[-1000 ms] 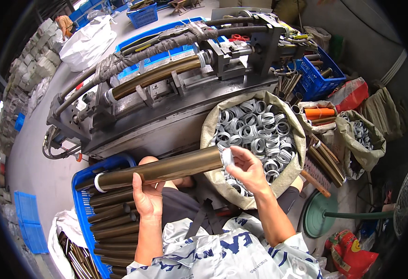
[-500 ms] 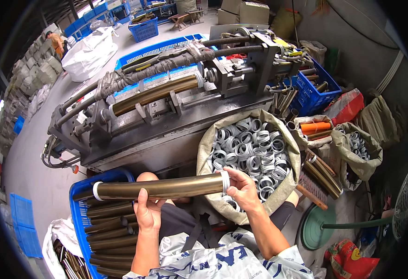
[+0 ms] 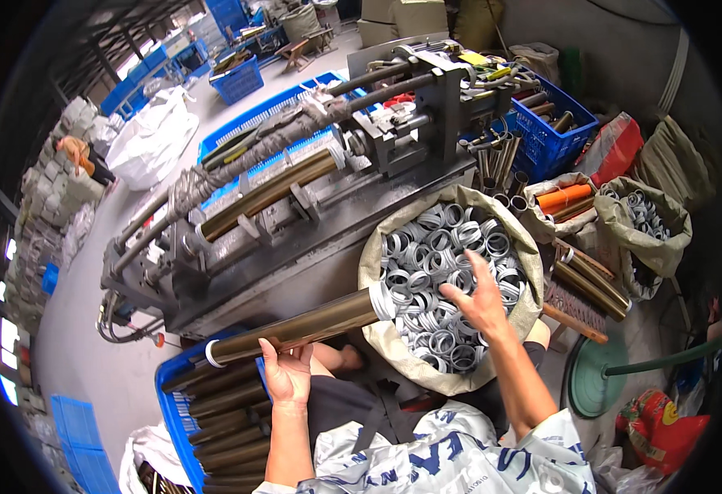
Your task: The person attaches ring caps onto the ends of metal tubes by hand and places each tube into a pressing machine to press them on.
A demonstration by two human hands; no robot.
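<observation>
**A:** Where are your hands right now?

**B:** Your left hand [image 3: 288, 375] is under the long brown tube [image 3: 295, 327], fingers curled up around it near its left end. That grip is closed on the tube and carries it roughly level, tilted slightly up to the right.

**A:** And the tube itself?

**B:** It runs from just above the blue crate [image 3: 171, 403] at near left across to the rim of the big sack [image 3: 394, 346]. Each end wears a white ring cap; the right one touches the sack's edge.

**A:** What about your right hand?

**B:** Your right hand [image 3: 482, 300] is over the sack, fingers spread and open, resting on the pile of grey-white rings [image 3: 443, 255] inside. I cannot tell whether it has a ring pinched under the palm; nothing shows held between the fingers.

**A:** What else is around you?

**B:** The blue crate below your left hand holds more brown tubes lying side by side. Beyond the tube stands a long grey machine [image 3: 295, 206] with another brown tube lying in its bed. To the right of the sack a smaller bag [image 3: 649, 222] holds more rings, and another bag holds orange tubes [image 3: 565, 198]. A blue basket [image 3: 554, 140] at far right is stuffed with short metal pipes. A green round stand base [image 3: 591, 379] sits near right, just beside your right forearm.
</observation>
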